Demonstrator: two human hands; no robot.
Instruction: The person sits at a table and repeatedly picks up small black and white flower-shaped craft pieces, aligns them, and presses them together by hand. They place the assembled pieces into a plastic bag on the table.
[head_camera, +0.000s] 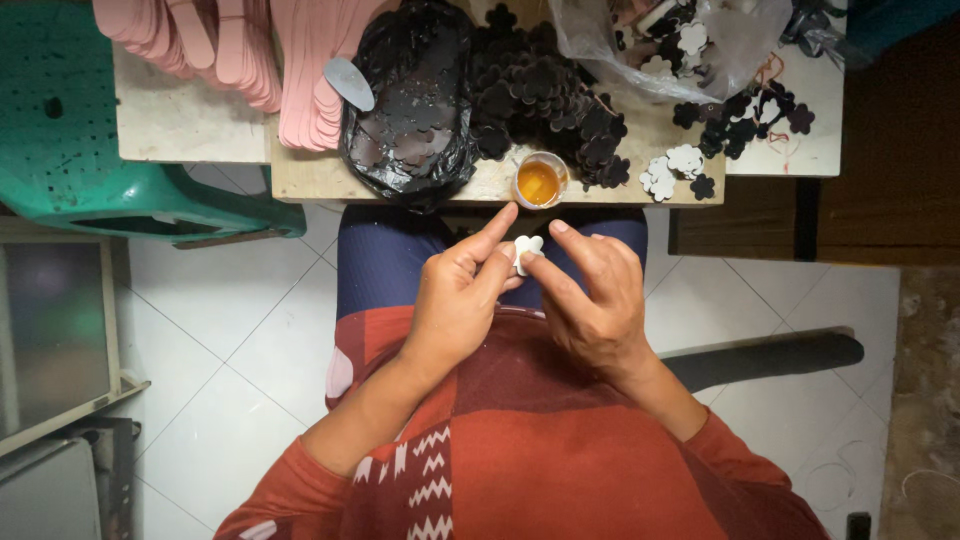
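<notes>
My left hand (458, 298) and my right hand (592, 292) meet over my lap, both pinching a small white flower-shaped cutout (526, 250) between fingertips. My left forefinger points up toward the table edge. Just beyond the hands, a small clear cup of orange-yellow glue (539, 181) stands at the front edge of the wooden board (310, 175). Behind the cup lies a heap of dark flower-shaped cutouts (540, 90).
A black plastic bag (410, 100) of dark cutouts sits left of the heap. Pink sole-shaped pieces (250, 50) are stacked at the back left. A clear bag (670, 40) holds more cutouts; loose white and dark flowers (680, 165) lie right. A green plastic chair (90, 150) stands left.
</notes>
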